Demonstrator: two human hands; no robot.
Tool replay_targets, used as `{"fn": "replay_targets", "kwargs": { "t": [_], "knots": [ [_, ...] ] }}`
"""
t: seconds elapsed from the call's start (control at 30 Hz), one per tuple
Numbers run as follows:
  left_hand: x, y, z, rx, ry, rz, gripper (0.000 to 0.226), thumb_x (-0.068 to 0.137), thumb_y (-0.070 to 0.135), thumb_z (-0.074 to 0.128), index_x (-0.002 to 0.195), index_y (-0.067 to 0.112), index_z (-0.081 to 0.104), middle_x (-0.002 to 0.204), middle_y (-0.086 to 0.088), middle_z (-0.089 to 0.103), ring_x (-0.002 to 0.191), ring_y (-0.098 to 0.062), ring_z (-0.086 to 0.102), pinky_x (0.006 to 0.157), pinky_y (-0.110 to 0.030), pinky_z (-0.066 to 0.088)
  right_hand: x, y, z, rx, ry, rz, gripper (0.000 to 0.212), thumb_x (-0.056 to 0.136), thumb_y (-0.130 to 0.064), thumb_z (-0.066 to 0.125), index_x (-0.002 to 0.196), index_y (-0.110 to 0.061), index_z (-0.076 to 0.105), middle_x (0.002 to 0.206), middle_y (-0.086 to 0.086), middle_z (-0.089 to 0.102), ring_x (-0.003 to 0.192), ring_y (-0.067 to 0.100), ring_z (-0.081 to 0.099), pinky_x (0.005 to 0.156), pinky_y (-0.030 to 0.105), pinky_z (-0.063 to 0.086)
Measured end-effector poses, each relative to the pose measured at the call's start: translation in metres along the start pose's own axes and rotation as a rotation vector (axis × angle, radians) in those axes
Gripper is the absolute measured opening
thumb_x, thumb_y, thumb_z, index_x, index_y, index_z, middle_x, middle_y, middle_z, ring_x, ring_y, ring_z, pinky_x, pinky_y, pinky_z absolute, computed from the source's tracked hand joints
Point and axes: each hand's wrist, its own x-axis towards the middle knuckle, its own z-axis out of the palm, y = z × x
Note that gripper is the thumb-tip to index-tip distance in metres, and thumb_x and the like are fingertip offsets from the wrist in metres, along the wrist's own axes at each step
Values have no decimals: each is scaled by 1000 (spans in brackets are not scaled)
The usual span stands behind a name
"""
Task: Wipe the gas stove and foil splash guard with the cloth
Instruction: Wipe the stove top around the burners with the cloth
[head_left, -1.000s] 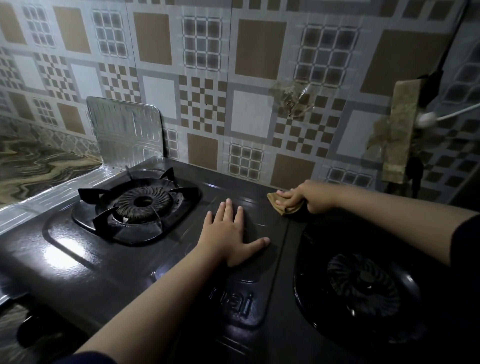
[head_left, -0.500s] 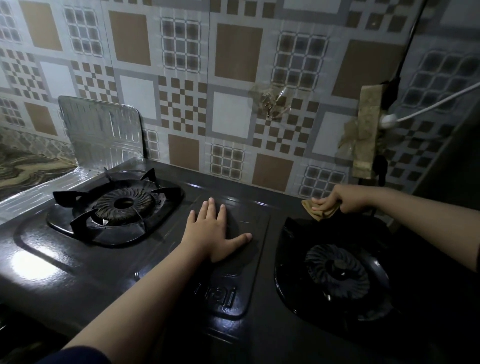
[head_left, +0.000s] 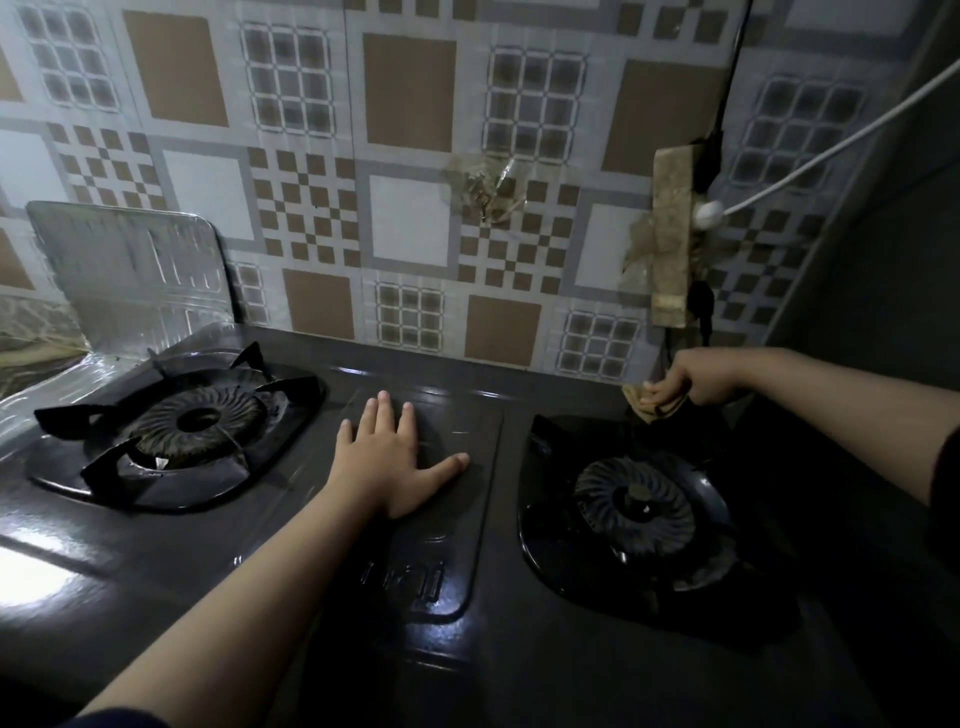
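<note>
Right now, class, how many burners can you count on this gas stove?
2. The left burner sits near the foil splash guard; the right burner lies below the right hand holding the cloth. None seems hidden.

A patterned tile wall (head_left: 415, 156) of brown, white and grey squares ran across the far side. Crumpled clear tape (head_left: 488, 189) stuck to it near the middle. Farther right, a tan, tape-wrapped strip (head_left: 672, 234) hung upright, with a white plug (head_left: 707, 214) beside it and a white cable (head_left: 841, 140) running up to the right. A black cable (head_left: 731, 73) rose above it. At far left lay a marbled countertop (head_left: 31, 327).
</note>
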Motion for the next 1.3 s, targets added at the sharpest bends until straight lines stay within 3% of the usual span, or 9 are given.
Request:
{"fn": "replay_targets", "kwargs": {
  "t": [0.37,0.43,0.5,0.63,0.8,0.9,1.03,1.17,1.3],
  "knots": [
    [1,1,4,-10,25,6,107,75,85,24,154,15,4,160,-15,-7,148,-25,-6,119,-48,4,-57,-6,-9,-61,-187,214,41,89,5,47,117,-17,68,111,-5,62,94,16,58,64,14,47],
    [0,1,3,-33,13,6,108,74,85,26,154,15,5,160,-14,-7,148,-24,-7,119,-48,3,-69,-18,-18,-79,-191,202,40,90,4,47,117,-15,68,110,-5,62,98,17,58,75,19,52],
    [-1,1,-4,-159,-1,7,106,75,83,36,152,15,15,160,-13,-1,148,-23,-4,118,-46,1,-75,-30,-28,-87,-135,185,46,87,5,44,118,-18,68,112,-4,65,102,19,61,82,26,52],
    [-9,-11,-25,-656,63,-40,84,84,59,57,146,7,32,157,-13,22,146,-22,18,119,-40,14,-79,-74,-55,-79,57,71,56,81,7,40,124,-21,63,96,-5,60,74,10,55,56,17,46],
    [-29,-41,-30,-385,138,35,86,84,56,59,149,10,28,159,-11,15,148,-22,9,120,-44,10,-60,-149,-66,37,193,-136,51,81,9,43,118,-19,64,88,-6,59,74,11,51,53,18,38],
    [-59,-57,-31,-213,266,65,97,72,74,36,147,12,32,159,-9,16,148,-22,7,117,-48,4,-31,-198,-59,108,230,-246,55,80,9,44,120,-21,65,106,-1,65,89,18,59,63,23,48],
    [-95,-91,-27,-45,414,-171,116,59,81,21,148,7,27,159,-14,13,148,-27,5,115,-55,7,18,-260,-48,168,299,-318,50,80,6,48,120,-19,66,112,3,65,93,19,61,76,31,56],
    [-119,-127,-32,-29,226,-547,143,47,97,19,149,-2,-1,157,-22,-10,146,-32,-15,114,-57,3,67,-311,-47,224,406,-363,46,82,2,52,124,-14,62,125,6,61,110,26,59,83,28,50],
    [-125,-137,-25,-89,94,-694,141,52,98,20,149,-4,4,158,-22,-5,146,-32,-13,115,-60,11,109,-347,-44,245,508,-376,46,84,-3,51,127,-15,59,126,10,60,110,30,59,89,31,50]
  ]
}}
